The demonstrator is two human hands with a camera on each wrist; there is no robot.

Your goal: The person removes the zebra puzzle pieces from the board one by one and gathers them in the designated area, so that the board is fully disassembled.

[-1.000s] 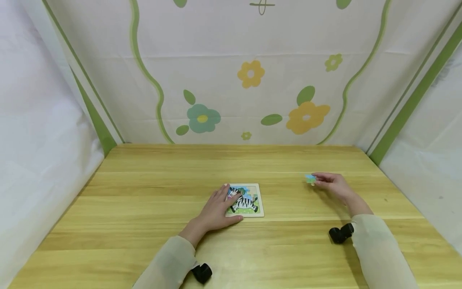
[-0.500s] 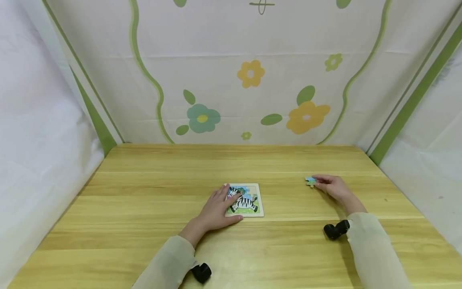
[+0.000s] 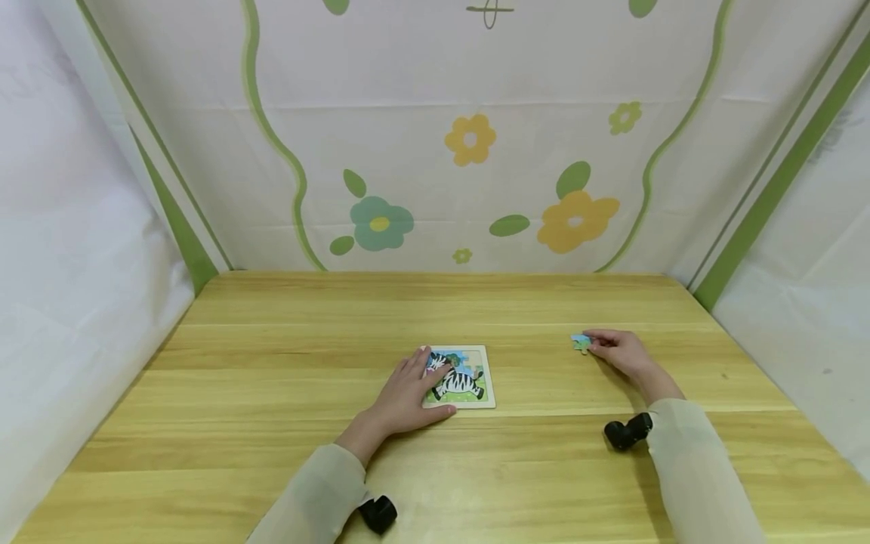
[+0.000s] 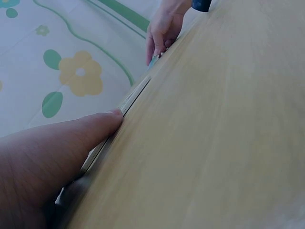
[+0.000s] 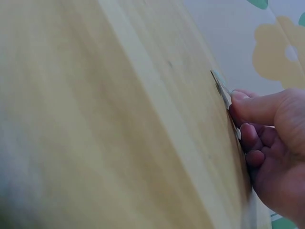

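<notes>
A small square jigsaw board (image 3: 490, 389) with a pale frame and a zebra picture lies on the wooden table. My left hand (image 3: 401, 397) rests over its left side, fingers spread across the picture and reaching the far corner. Along the near edge lies the left thumb (image 4: 102, 125), touching the frame's side in the left wrist view. A bare gap (image 3: 472, 360) shows in the picture's upper right. Off to the right, my right hand (image 3: 624, 353) pinches a blue and green jigsaw piece (image 3: 581, 342) between thumb and fingers, close over the table. The piece is seen nearly edge-on in the right wrist view.
The wooden table (image 3: 530, 468) reaches back to a white cloth (image 3: 408, 151) printed with flowers. White cloth sides stand at left and right. A black wrist camera (image 3: 378, 514) sits on the left sleeve, another black camera (image 3: 628, 432) on the right.
My right hand, with the jigsaw piece, has shifted slightly left and a little nearer, and its forearm has swung left. The left hand and the board have stayed in place.
</notes>
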